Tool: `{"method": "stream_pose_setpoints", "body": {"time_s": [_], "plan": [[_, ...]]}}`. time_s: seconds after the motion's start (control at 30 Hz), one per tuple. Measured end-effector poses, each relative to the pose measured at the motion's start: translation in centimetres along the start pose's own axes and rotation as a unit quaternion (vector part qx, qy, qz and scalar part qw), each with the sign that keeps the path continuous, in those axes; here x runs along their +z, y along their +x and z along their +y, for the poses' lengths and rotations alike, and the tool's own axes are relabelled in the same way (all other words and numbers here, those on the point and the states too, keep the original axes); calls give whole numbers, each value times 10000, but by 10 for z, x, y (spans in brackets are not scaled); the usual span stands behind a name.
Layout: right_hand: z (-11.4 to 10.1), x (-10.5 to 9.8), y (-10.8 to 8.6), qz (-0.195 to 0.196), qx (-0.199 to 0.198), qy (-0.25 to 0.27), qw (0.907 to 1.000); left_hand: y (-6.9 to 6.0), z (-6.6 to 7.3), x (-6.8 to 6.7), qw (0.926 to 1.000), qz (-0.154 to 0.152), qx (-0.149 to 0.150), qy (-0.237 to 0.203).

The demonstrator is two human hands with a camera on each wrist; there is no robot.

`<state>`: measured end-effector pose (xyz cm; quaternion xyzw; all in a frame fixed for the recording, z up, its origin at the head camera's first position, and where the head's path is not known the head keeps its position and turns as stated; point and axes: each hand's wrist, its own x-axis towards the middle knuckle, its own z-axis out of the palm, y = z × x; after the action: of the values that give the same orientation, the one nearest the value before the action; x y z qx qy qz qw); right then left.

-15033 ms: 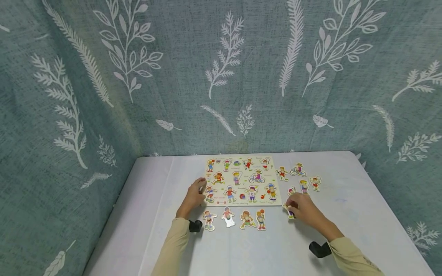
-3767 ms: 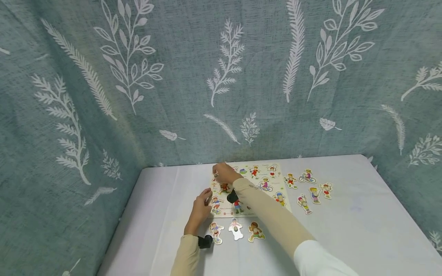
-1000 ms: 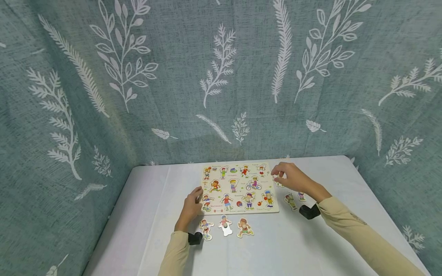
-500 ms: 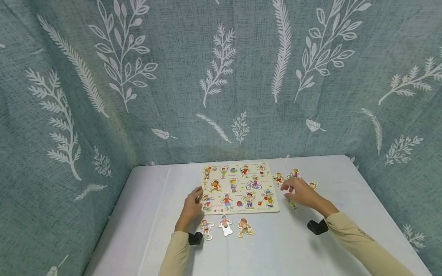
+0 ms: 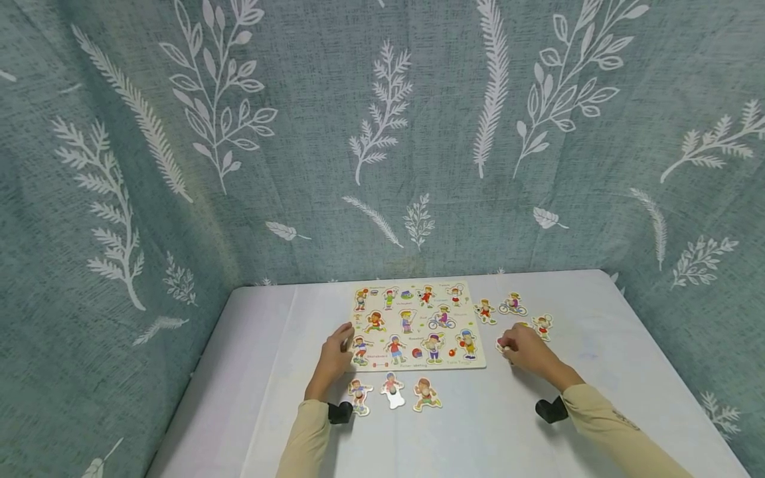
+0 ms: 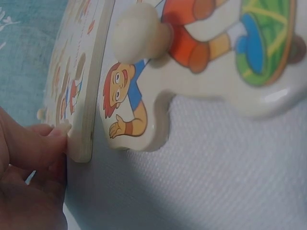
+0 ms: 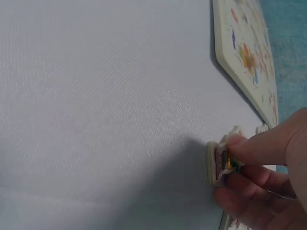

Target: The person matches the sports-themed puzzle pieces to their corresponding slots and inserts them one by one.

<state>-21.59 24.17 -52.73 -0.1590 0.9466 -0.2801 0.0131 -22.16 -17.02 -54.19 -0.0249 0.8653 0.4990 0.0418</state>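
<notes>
Pinching a small puzzle piece [image 7: 218, 165] between thumb and fingers, the right hand [image 5: 532, 352] works just off the right side of the puzzle board [image 5: 391, 325]; from the wrist we see that piece tilted up, its picture mostly covered, and we cannot tell whether it touches the table [image 5: 454, 438]. Our left hand [image 5: 331, 362] has its thumb and fingertips together on the board's left edge, near the lower corner. The board lies flat, printed with sporty figures. Below it we find three loose pieces in a row: a skateboarder [image 5: 359, 398], a piece with a shiny white lower half [image 5: 392, 392] and a runner [image 5: 426, 396] (the skateboarder, seen close from the left wrist, carries a round wooden knob [image 6: 136, 33]). Beyond the right hand we have a footballer [image 5: 485, 311] next to the board, a cyclist [image 5: 512, 305] and a tennis player [image 5: 542, 326], with another piece partly hidden behind the hand. A green leaf-patterned cloth [image 5: 311, 133] hangs behind our white table.
</notes>
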Motion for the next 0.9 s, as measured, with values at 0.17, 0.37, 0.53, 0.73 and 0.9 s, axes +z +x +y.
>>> {"method": "stream_pose_setpoints", "body": {"time_s": [0.17, 0.37, 0.53, 0.73, 0.9], "plan": [[1, 0, 1, -128, 101, -5, 9999, 0, 0, 0, 9999, -28, 96, 12], [-3, -4, 4, -268, 168, -88, 9995, 1, 0, 0, 10000, -21, 76, -25], [-7, -9, 9, -211, -8, -6, 9998, 1, -1, 1, 10000, -16, 35, 9], [-15, -16, 17, -105, -282, 20, 9995, 1, -3, 2, 10000, -6, -30, -45], [-22, -21, 24, -41, -472, -58, 9989, 2, -2, 2, 10000, 25, -6, -52]]}}
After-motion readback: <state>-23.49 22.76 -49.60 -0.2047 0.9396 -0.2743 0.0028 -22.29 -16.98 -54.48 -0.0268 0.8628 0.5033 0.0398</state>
